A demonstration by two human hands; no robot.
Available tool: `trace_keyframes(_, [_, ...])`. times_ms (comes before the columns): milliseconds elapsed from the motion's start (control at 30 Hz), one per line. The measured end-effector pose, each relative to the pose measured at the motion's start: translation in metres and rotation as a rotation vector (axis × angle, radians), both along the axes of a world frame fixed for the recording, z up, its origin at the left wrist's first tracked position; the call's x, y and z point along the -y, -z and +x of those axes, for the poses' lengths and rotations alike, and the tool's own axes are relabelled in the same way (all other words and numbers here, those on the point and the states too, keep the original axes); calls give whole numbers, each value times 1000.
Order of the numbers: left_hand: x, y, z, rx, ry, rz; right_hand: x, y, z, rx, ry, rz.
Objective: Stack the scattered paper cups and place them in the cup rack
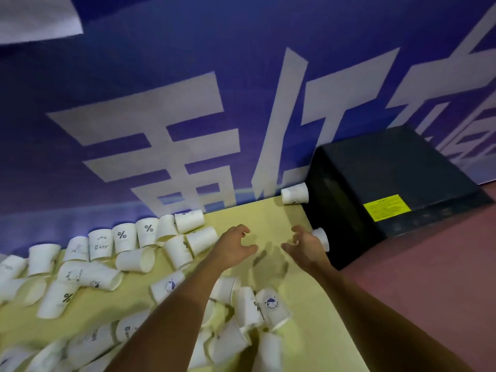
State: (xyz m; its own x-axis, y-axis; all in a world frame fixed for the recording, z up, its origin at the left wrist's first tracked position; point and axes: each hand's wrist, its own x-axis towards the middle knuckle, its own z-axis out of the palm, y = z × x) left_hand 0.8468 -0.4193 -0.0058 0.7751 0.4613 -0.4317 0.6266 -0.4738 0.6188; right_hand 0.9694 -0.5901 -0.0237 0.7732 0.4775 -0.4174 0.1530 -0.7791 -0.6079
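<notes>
Over bare worktop (271, 221), left hand (236, 245) & right hand (306, 245) hover, fingers loosely spread, empty; paper cups (134, 260) lie scattered left & under forearms (171, 312). Risk: forearms sweep some off edge.

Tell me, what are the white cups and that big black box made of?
The cups look like thin matte white paper, with printed marks on their sides. The black box has a smooth dark surface with a yellow sticker, perhaps plastic or painted metal; I cannot tell which.

A yellow table (268, 216) carries scattered white paper cups (134, 260), most lying tipped over
</notes>
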Motion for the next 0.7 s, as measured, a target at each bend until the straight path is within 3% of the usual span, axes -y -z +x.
trace_keyframes(433, [16,20,174,3,259,189,27,25,51,217,-99,-22])
trace_keyframes(700, [9,49,216,7,338,302,32,54,70,456,-499,-61])
